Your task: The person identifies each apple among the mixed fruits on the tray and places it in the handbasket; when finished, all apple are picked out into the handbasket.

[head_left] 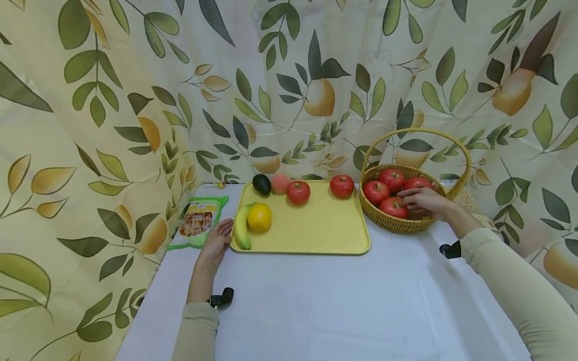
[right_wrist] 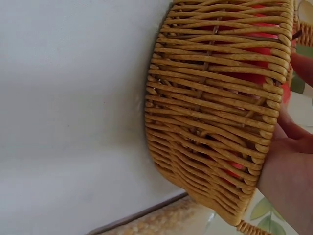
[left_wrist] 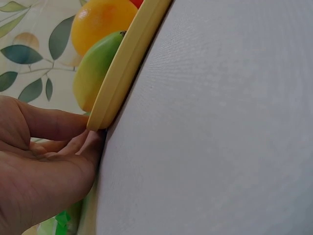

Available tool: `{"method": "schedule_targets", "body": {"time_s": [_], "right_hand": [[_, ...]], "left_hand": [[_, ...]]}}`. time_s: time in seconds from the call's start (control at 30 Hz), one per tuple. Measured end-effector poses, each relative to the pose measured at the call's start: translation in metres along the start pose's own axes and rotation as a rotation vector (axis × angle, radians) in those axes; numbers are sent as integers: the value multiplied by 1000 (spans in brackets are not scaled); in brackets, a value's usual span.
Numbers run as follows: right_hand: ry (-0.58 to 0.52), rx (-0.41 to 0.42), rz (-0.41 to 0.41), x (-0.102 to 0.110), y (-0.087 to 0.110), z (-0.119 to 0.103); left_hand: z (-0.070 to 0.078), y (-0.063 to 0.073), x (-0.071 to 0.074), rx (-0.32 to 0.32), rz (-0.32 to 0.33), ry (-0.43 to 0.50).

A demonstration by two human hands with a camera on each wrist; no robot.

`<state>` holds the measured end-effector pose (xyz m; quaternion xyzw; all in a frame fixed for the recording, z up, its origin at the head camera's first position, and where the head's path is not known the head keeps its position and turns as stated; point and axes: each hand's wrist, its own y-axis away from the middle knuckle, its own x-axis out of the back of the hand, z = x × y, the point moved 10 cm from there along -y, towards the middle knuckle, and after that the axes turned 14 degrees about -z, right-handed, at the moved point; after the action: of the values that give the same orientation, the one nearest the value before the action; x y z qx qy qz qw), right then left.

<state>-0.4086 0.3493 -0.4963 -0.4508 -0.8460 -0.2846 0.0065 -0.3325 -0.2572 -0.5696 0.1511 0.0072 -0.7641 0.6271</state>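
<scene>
The left hand (head_left: 219, 239) holds the left edge of a yellow tray (head_left: 316, 228). In the left wrist view its thumb lies on the rim, with the other fingers at the rim's underside. On the tray are a banana (head_left: 241, 228), an orange (head_left: 259, 217), an avocado (head_left: 261, 184), a peach (head_left: 280, 183), a red apple (head_left: 298, 192) and another red apple (head_left: 341, 186). Inside the wicker basket (head_left: 399, 226), the right hand (head_left: 426, 201) reaches over several red apples, its fingertips at the front apple (head_left: 394, 207). The basket's side partly hides that hand in the right wrist view.
A green-edged plastic packet (head_left: 197, 223) lies left of the tray. The basket's tall handle (head_left: 420, 130) arches over the right hand. White cloth (head_left: 316, 301) covers the table, and a leaf-patterned curtain (head_left: 289, 100) hangs behind.
</scene>
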Motion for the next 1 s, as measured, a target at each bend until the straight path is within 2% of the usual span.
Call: {"method": "schedule_targets", "body": {"time_s": [0.2,0.63,1.0], "right_hand": [[-49,46,17,4,5,-6],[-214,141,-38,9,15,-34],[-118,178,-74,-13,14,-65]], "left_hand": [[1,-1,1,1,13,3],[2,0,-1,-14,4,4],[2,2,0,-3,9,-1]]}}
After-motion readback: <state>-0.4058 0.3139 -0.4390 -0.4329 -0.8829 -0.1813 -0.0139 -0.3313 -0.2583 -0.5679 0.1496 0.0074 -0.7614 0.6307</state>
